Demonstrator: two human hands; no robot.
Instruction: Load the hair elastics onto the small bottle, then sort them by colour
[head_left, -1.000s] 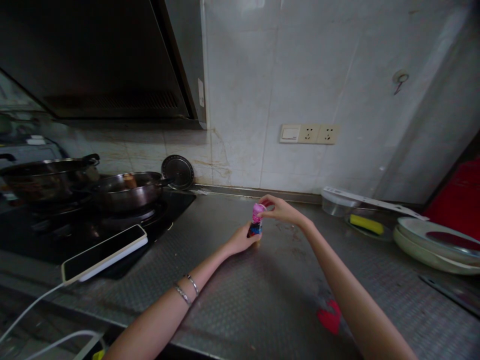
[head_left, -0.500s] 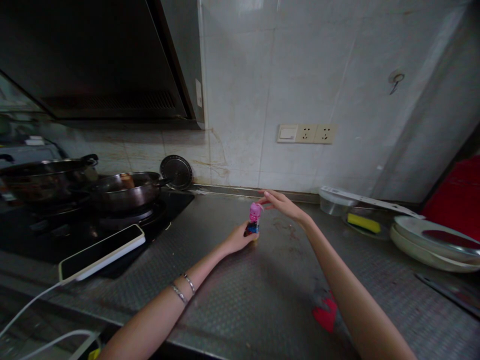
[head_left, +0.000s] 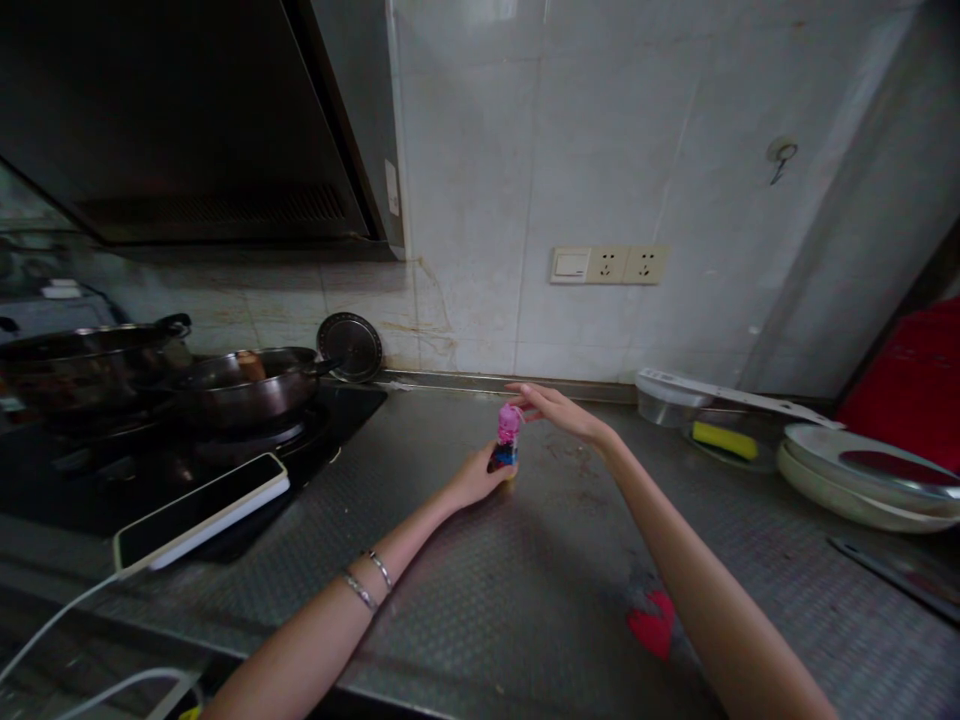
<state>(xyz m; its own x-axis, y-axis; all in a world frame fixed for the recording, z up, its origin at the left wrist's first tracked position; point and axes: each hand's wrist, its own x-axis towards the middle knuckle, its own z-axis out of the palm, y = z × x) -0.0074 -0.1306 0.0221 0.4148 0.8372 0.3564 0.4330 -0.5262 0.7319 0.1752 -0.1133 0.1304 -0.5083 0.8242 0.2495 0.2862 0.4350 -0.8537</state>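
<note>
A small bottle with a pink top and a dark, blue-and-red lower part stands upright on the metal counter. My left hand is closed around its lower part. Beside the pink top is my right hand, its fingers stretched out towards the bottle. The fingertips are at the edge of that top; whether they touch it I cannot tell. Two silver bracelets circle my left wrist.
A phone with a white cable lies at the stove's edge. Pans sit on the burners at left. To the right are a plastic tub, a yellow sponge, stacked plates and a knife-like tool. A red patch marks the counter.
The view has shifted slightly. My left hand keeps its hold on the bottle, and my right hand stays by the pink top with only a small shift of the fingers.
</note>
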